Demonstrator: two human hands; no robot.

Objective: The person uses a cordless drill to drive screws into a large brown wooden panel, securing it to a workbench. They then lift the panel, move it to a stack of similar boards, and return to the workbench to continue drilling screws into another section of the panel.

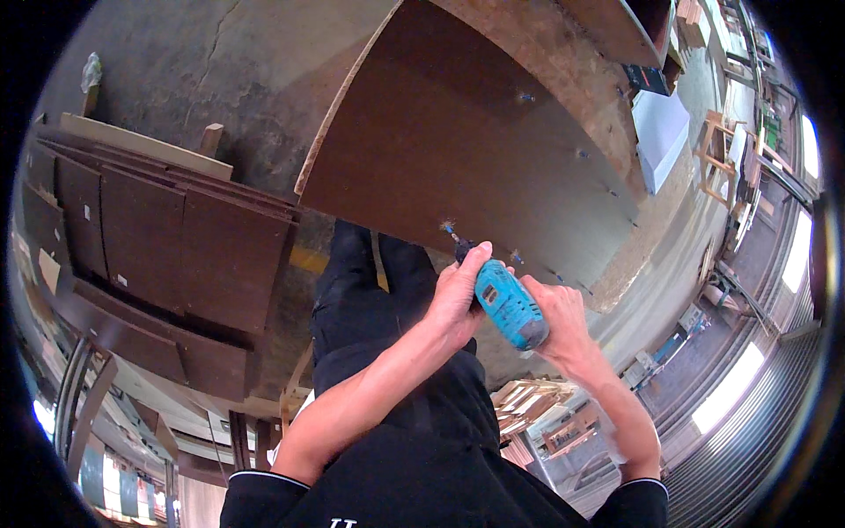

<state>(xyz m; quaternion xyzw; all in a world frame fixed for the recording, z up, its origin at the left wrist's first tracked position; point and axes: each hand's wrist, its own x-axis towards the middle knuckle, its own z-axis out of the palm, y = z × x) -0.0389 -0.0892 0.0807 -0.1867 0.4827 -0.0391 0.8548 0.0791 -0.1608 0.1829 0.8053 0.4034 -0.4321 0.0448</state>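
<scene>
My right hand (563,319) is closed on a teal and black power drill (508,306), at the side of its body; the drill's grip is mostly hidden. Wrapped round the front of the same drill is my left hand (455,292), its thumb lying along the nose. The bit points away from me and meets a small blue fitting (447,227) near the close edge of a large brown board (431,123). Pale dust surrounds that spot. More blue fittings (517,257) stud the board along its near and right sides.
Stacked dark brown panels (141,238) stand on my left, with a light wooden strip (145,145) behind them. A white sheet-like piece (660,132) lies beyond the board's right side. Wooden frames (532,400) sit behind me on the right. The concrete floor (246,70) surrounds the work.
</scene>
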